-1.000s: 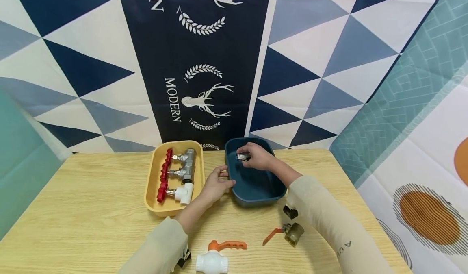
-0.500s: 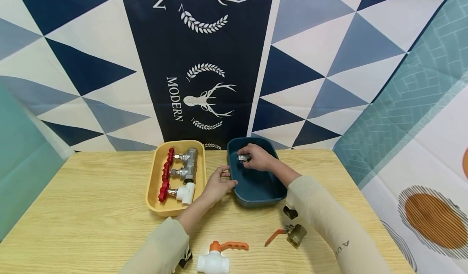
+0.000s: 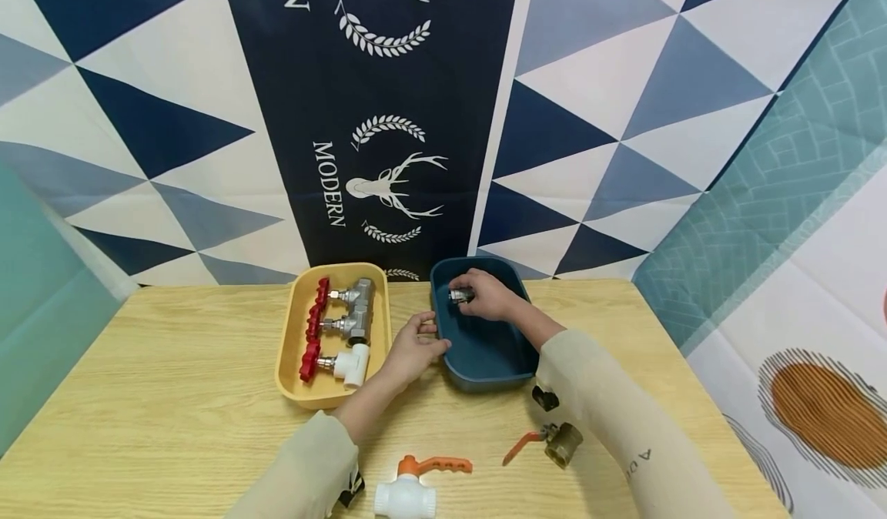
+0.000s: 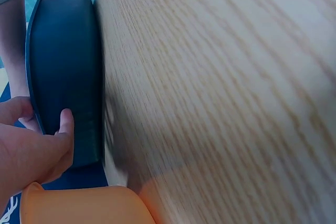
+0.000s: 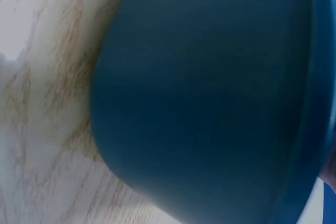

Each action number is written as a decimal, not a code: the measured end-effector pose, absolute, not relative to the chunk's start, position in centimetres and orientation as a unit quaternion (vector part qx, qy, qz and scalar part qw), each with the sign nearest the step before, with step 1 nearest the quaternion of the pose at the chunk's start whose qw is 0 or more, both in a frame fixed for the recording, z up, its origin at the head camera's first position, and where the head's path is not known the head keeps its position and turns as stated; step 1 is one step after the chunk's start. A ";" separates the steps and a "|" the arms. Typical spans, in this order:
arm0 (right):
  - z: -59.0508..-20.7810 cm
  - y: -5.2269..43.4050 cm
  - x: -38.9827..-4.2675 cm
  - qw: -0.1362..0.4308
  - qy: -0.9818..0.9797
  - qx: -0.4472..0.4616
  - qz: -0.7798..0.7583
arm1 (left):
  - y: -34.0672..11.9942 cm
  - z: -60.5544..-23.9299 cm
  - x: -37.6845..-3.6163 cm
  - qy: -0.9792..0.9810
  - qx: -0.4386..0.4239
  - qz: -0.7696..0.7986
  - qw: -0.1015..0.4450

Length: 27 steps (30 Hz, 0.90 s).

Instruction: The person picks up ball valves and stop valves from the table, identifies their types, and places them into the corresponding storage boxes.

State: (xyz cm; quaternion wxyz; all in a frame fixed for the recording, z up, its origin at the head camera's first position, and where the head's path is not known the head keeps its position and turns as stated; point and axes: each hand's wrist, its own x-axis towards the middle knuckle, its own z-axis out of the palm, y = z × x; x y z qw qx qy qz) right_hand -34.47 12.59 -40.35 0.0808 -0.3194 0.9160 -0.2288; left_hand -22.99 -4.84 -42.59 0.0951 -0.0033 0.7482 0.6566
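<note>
silver metal fitting (image 3: 459, 296) sits inside the dark blue bin (image 3: 488, 349), toward its far left corner, pinched by the right hand (image 3: 487, 297); fingers hide part of it, so its exact type cannot be told, nor whether it touches the bin's floor. the bin stands at the far edge of the wooden table (image 3: 187, 349), right of that edge's middle. the work looks partway along: two red-handled metal valves (image 3: 356, 322) and a red-handled white valve (image 3: 355, 365) already lie in the yellow tray (image 3: 296, 328), along the same edge, while an orange-levered white ball valve (image 3: 405, 497) toward the table's near edge and a red-levered brass ball valve (image 3: 563, 445) nearer its right edge lie outside both containers, seemingly not yet dealt with. the right hand's fingers are bent, closed around the fitting. the left hand (image 3: 411, 349) is partly open, thumb and fingers spread, touching the bin's left side toward the near left corner.
</note>
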 end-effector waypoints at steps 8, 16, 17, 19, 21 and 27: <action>-40.6 12.4 -35.0 0.076 0.920 -0.317 -0.218 | -5.0 -42.7 -23.1 0.746 0.000 0.659 0.090; -40.9 12.0 -35.2 0.070 0.921 -0.320 -0.213 | -5.1 -42.9 -23.0 0.747 0.014 0.660 0.080; -40.9 11.9 -35.2 0.070 0.921 -0.320 -0.211 | -5.1 -42.9 -23.2 0.745 0.006 0.661 0.085; -41.0 11.8 -35.2 0.069 0.922 -0.318 -0.209 | -5.0 -43.1 -23.3 0.746 0.003 0.660 0.087; -41.1 11.8 -35.2 0.071 0.924 -0.315 -0.204 | -5.0 -43.1 -23.4 0.748 0.000 0.658 0.088; -41.3 11.5 -35.2 0.079 0.928 -0.309 -0.190 | -5.1 -43.0 -23.3 0.749 0.002 0.657 0.088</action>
